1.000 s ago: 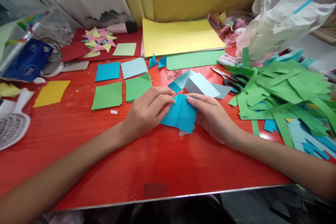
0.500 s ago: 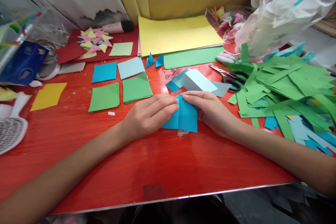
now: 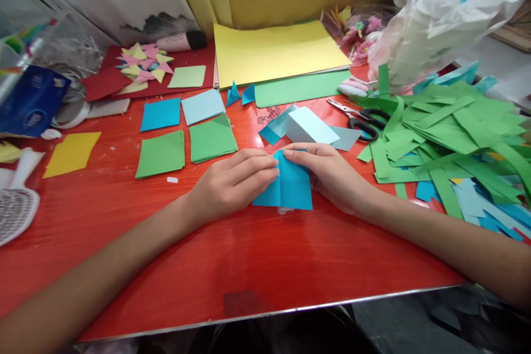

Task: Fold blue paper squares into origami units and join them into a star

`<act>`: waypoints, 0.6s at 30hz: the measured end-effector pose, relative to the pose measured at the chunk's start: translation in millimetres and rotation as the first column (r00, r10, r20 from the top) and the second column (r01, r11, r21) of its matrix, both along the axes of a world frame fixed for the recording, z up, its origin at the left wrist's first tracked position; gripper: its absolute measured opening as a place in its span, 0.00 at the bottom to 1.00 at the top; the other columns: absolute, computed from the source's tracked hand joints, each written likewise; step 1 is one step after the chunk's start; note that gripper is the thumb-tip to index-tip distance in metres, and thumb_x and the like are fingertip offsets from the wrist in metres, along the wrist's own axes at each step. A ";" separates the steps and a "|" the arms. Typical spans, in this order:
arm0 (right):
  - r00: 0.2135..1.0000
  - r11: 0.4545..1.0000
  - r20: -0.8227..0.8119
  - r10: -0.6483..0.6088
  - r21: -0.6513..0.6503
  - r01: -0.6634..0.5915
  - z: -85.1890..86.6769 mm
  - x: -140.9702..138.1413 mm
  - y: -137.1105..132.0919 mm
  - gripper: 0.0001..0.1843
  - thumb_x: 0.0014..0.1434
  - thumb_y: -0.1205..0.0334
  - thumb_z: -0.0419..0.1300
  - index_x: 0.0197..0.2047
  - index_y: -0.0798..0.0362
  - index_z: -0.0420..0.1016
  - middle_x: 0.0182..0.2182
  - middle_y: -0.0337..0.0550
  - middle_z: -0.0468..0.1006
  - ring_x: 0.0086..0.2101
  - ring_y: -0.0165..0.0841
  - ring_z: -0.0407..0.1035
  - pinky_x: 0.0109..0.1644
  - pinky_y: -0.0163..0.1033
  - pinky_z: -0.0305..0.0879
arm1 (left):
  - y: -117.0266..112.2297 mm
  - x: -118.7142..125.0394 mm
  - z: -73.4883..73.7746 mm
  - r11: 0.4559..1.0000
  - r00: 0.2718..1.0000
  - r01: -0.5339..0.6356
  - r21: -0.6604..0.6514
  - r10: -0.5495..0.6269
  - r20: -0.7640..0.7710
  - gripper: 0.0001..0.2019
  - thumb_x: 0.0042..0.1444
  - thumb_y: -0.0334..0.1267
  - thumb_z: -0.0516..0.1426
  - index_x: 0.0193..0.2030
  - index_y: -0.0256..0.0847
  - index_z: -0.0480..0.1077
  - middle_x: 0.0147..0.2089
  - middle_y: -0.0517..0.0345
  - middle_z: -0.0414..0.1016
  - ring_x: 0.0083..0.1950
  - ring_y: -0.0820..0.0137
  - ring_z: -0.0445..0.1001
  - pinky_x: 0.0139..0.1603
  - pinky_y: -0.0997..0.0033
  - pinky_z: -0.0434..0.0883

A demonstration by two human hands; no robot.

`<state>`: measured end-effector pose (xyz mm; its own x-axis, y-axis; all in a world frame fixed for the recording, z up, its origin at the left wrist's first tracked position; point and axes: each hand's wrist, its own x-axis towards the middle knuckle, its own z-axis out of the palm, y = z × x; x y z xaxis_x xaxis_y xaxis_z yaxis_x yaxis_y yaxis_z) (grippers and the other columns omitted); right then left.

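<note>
A blue paper square (image 3: 294, 188) with a crease down its middle is held between my two hands, just above the red table (image 3: 265, 254). My left hand (image 3: 234, 182) is closed on its left side, the fingers covering the upper left part. My right hand (image 3: 327, 168) pinches the top right edge, thumb in front and the other fingers behind. Just beyond my hands lie folded light blue paper pieces (image 3: 311, 124). Two small folded blue paper pieces (image 3: 233, 94) stand farther back.
Left of my hands are green paper squares (image 3: 213, 138), a blue square (image 3: 161, 114) and a yellow sheet (image 3: 72, 154). Scissors (image 3: 360, 119) lie by a heap of green paper strips (image 3: 448, 133) on the right. Yellow sheets (image 3: 277, 55) lie at the back.
The view has shifted slightly, so the table's things appear a little farther left. Both hands keep their hold on the blue paper, with hardly any movement.
</note>
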<state>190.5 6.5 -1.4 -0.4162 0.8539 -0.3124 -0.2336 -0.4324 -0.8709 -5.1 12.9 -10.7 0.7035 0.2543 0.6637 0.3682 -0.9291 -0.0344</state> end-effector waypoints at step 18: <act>1.000 1.000 -0.008 0.015 -0.027 -0.015 1.8 -0.8 2.2 0.08 0.60 0.64 0.58 0.31 0.56 0.77 0.23 0.38 0.73 0.25 0.25 0.68 0.31 0.32 0.66 | 0.2 -0.4 -0.2 0.999 1.000 0.027 -0.027 -0.027 -0.005 0.07 0.55 0.28 0.59 0.42 0.34 0.70 0.42 0.48 0.76 0.47 0.67 0.75 0.47 0.68 0.77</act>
